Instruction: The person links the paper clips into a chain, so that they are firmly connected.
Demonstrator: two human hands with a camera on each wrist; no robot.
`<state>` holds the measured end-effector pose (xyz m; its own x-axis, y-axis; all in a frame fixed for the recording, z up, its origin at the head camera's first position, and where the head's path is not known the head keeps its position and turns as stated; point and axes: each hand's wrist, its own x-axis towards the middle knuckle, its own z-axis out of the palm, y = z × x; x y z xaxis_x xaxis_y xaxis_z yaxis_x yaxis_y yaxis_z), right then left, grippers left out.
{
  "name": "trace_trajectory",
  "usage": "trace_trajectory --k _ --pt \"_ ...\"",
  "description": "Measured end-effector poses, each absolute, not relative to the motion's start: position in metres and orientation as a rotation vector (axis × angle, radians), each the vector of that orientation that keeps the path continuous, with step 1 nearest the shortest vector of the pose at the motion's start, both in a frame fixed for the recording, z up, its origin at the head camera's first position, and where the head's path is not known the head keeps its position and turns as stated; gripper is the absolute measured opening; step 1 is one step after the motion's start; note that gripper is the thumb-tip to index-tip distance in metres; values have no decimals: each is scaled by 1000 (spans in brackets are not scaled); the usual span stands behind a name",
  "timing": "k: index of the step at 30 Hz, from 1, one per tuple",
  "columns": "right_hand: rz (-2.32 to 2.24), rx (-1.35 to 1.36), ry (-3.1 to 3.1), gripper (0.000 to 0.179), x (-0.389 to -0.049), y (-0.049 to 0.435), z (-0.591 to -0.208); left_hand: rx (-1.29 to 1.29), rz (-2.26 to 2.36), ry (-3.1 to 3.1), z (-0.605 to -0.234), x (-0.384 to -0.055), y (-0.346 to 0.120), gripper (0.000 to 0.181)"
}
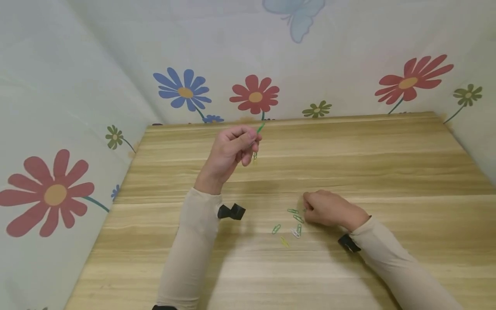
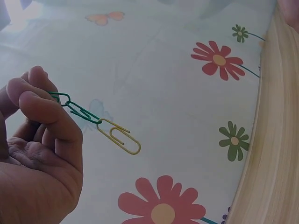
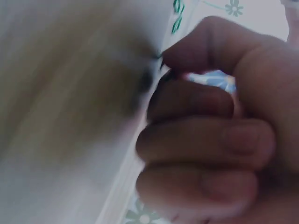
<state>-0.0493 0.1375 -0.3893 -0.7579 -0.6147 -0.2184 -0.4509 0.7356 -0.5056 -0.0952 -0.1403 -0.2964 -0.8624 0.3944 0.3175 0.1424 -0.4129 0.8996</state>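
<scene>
Raised over the far half of the table, my left hand [image 1: 234, 148] pinches a green paper clip [image 2: 60, 96] between thumb and forefinger. Linked to it in a chain hang a second green clip [image 2: 84, 112] and a yellow clip [image 2: 119, 136] at the end. Low at the tabletop, my right hand [image 1: 327, 209] has its fingers curled and pinches a small green paper clip [image 3: 159, 57], mostly hidden by the fingertips. Just left of this hand lie several loose green paper clips [image 1: 298, 218], with a white clip [image 1: 296, 233] and a yellow clip [image 1: 284, 242] nearer to me.
The wooden table [image 1: 387, 163] has light and dark grain. A white cloth [image 1: 341, 51] printed with flowers and a butterfly stands along its back and sides. Black mounts [image 1: 232, 211] sit on both wrists over beige sleeves [image 1: 193, 249].
</scene>
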Motion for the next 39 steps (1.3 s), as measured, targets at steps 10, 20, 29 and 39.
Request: trace_trajectory --k 10,20,29,39 --pt "-1309 -759 2438 10 -69 157 -357 789 2356 1680 -292 -99 -138 21" --pt "-2006 -824 2207 23 -76 136 -295 814 2279 1741 -300 -95 -129 13" --pt "-2191 -831 2141 9 -80 112 -272 790 2148 1910 -297 -86 -114 20" --pt "-1924 -1111 2655 13 -68 105 -279 769 2125 1988 -302 -76 -111 28"
